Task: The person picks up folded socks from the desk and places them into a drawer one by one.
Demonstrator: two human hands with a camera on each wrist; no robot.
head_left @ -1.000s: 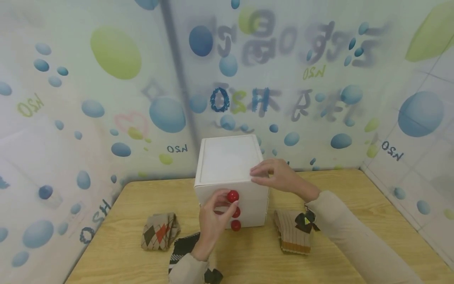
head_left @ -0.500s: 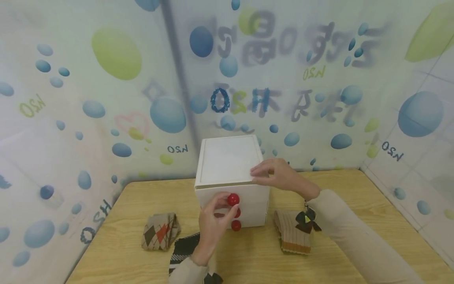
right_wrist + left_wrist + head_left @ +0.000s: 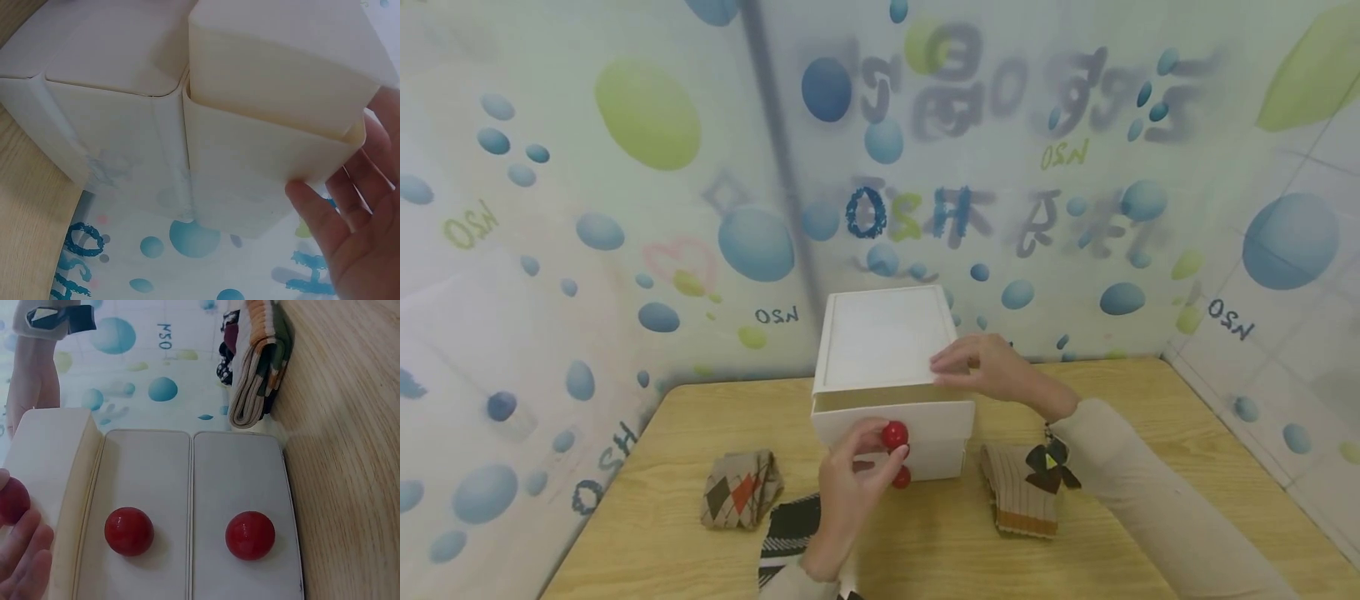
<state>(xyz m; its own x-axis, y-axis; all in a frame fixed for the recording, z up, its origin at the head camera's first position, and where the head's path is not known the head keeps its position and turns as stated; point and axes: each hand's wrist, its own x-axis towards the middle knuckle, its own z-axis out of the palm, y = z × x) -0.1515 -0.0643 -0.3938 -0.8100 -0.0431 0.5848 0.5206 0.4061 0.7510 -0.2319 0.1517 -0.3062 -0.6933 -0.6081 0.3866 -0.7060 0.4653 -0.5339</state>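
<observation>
Cabinet (image 3: 883,342), white, boxy, with round red knobs, stands on a wooden table (image 3: 940,550); its front faces the person, each drawer front longest left to right. Its top drawer (image 3: 842,423) juts out. The left hand (image 3: 852,492) pinches that drawer's knob (image 3: 895,434); the right hand (image 3: 996,368) curls around the upper right edge.

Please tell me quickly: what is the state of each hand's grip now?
Left hand: closed, pinching the top red knob.
Right hand: holding the white cabinet at its top edge.
</observation>
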